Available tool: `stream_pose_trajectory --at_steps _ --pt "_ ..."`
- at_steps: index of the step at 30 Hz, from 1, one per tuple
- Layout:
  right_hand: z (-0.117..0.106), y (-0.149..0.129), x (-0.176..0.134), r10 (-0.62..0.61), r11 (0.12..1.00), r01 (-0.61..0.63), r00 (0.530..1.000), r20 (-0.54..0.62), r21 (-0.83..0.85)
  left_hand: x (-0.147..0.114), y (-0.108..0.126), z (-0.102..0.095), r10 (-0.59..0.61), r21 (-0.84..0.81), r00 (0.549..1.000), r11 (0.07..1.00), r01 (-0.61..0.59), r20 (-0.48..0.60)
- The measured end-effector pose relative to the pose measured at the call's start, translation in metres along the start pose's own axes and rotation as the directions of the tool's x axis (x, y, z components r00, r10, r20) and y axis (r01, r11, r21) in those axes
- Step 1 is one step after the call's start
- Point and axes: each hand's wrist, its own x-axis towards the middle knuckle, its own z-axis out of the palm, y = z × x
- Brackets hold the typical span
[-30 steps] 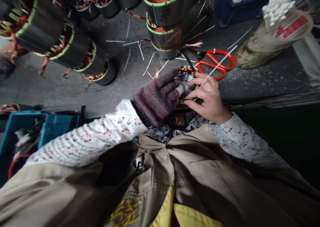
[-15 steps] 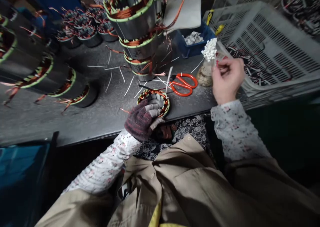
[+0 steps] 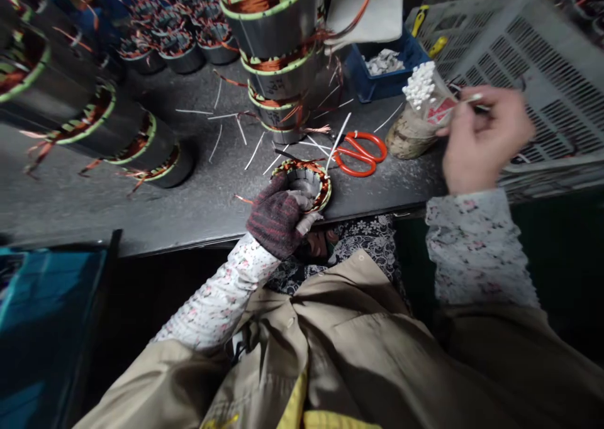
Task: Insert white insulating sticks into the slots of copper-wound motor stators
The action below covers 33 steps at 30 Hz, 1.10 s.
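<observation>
The stator (image 3: 306,183) sits at the near table (image 3: 189,209) edge, steadied by my gloved left hand (image 3: 278,218) curled over its rim. My right hand (image 3: 481,141) pinches one white sleeve (image 3: 472,98) beside the bundle (image 3: 419,84) far right. I should keep the pinch light and straight.

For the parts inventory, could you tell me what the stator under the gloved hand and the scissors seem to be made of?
Stator: apparently copper windings, reddish and shiny, in a dull grey metal core. Scissors: glossy orange handles, probably plastic; blades hard to see.
</observation>
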Motion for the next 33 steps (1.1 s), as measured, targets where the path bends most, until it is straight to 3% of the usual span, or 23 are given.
stream_pose_trajectory --at_steps 3,6,10,12,16,19,24,28,33 --pt "0.028 -0.037 -0.034 -0.007 0.999 0.006 1.0 0.004 0.051 -0.001 0.004 0.002 -0.02 -0.028 0.999 0.999 0.02 -0.028" --pt "0.051 -0.067 -0.07 -0.102 0.99 0.104 0.995 -0.02 0.092 0.001 0.007 0.001 -0.044 -0.033 0.999 0.998 0.044 0.01" --pt "0.067 -0.082 -0.094 -0.335 0.926 0.352 0.933 -0.134 0.137 0.002 0.01 -0.001 -0.074 -0.036 0.994 0.996 0.077 0.083" --pt "0.068 -0.08 -0.098 -0.375 0.901 0.394 0.918 -0.129 0.181 0.001 0.01 0.0 -0.061 -0.008 0.996 0.998 0.062 0.063" --pt "0.06 -0.072 -0.102 -0.345 0.916 0.35 0.937 -0.058 0.197 -0.002 0.012 0.004 -0.047 0.013 0.999 0.999 0.047 -0.004" --pt "0.062 -0.071 -0.095 -0.304 0.933 0.31 0.951 -0.063 0.184 -0.002 0.018 0.004 -0.147 -0.026 0.988 0.989 0.148 0.047" --pt "0.087 -0.08 -0.062 -0.064 0.954 0.071 0.997 -0.033 0.291 0.0 0.025 0.007 -0.35 -0.193 0.935 0.915 0.354 0.057" --pt "0.093 -0.091 -0.045 0.088 0.936 -0.09 0.996 0.022 0.34 -0.002 0.021 0.013 -0.379 -0.324 0.924 0.868 0.376 0.055" --pt "0.083 -0.104 -0.041 0.003 0.971 -0.014 0.999 0.046 0.238 0.0 0.016 0.01 -0.325 -0.31 0.945 0.896 0.319 0.033"
